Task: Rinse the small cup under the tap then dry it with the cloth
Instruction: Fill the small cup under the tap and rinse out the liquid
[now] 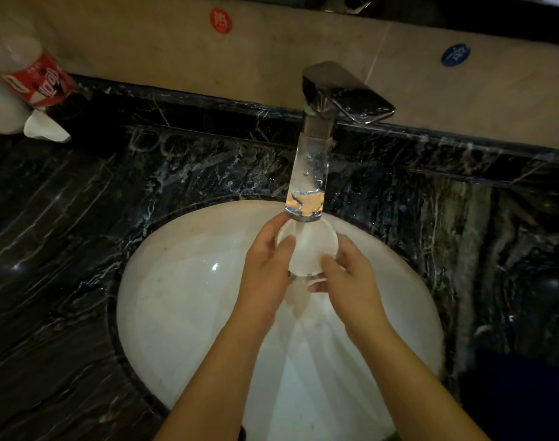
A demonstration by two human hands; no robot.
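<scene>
Both forearms reach over the sink (163, 313), left hand (265, 265) and right hand (351, 281) curled round the small cup (307, 249) beneath the tap (310, 186); better tilt it, turning slowly, so water sweeps the whole inside.

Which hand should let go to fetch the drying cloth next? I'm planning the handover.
Probably the left hand. The only cloth-like thing visible, a crumpled white cloth or tissue, lies on the black marble counter at far left. The right hand also grips the small white round cup and could keep it.
</scene>
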